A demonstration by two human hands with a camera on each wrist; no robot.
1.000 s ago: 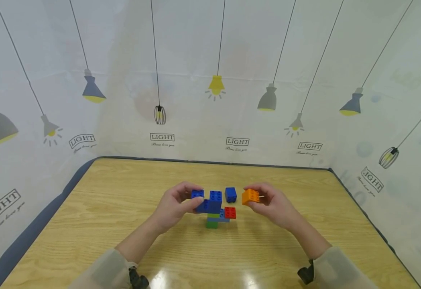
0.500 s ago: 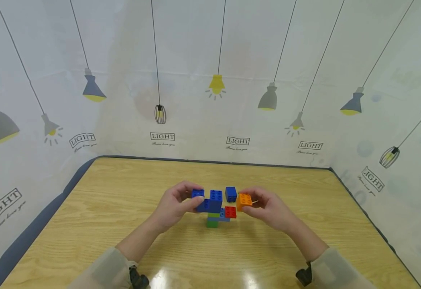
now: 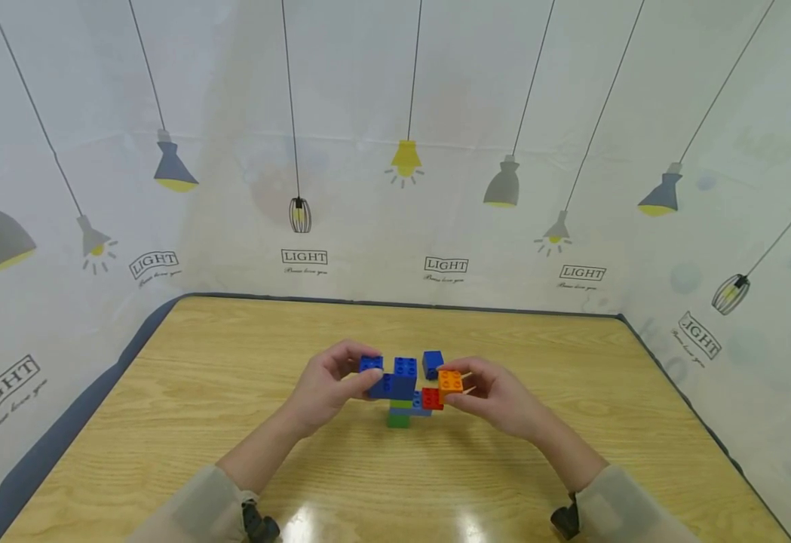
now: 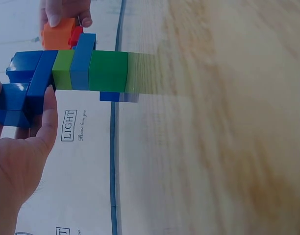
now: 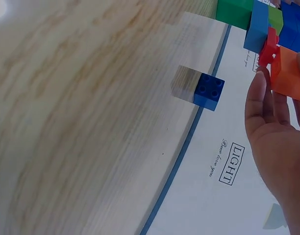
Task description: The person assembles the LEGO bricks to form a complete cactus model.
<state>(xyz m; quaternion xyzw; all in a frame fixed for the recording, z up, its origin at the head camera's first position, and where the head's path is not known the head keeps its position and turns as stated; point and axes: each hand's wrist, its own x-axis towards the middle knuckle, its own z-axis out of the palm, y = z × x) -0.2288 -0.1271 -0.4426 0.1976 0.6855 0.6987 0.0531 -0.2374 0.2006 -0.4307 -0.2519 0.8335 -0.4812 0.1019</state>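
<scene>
**Orange brick sits right over the red one**

In the middle of the light wooden desk [image 3: 232, 392] stands a small tower of plastic toy bricks [image 3: 403, 392]. It has a square green brick [image 3: 398, 421] at the bottom, then a pale blue one, a thin lime one, and dark blue bricks on top. A small red brick [image 3: 432, 399] sticks out from the tower's right side.

The left hand [image 3: 330, 388] has its fingers and thumb curled round the dark blue bricks near the top of the tower, on the left side. In the left wrist view the thumb lies flat on the blue bricks.

The right hand [image 3: 497, 396] pinches a small square orange plastic brick [image 3: 450, 381] between its thumb and fingers. The bumps on the orange brick point up. It is just above the red brick and touching it or nearly so; I cannot tell if it is pushed on all the way. In the right wrist view the orange brick [image 5: 289, 73] is right beside the red one [image 5: 268, 46].

So the red brick lies straight below the orange brick, and the right hand is the nearer one to it. The left hand is on the other side of the tower.

One more small dark blue brick [image 3: 433, 363] sits alone on the desk, just behind the tower, toward the far edge. No hand touches it.

A white curtain with drawings of hanging lamps [image 3: 405, 160] stands round the desk.
</scene>
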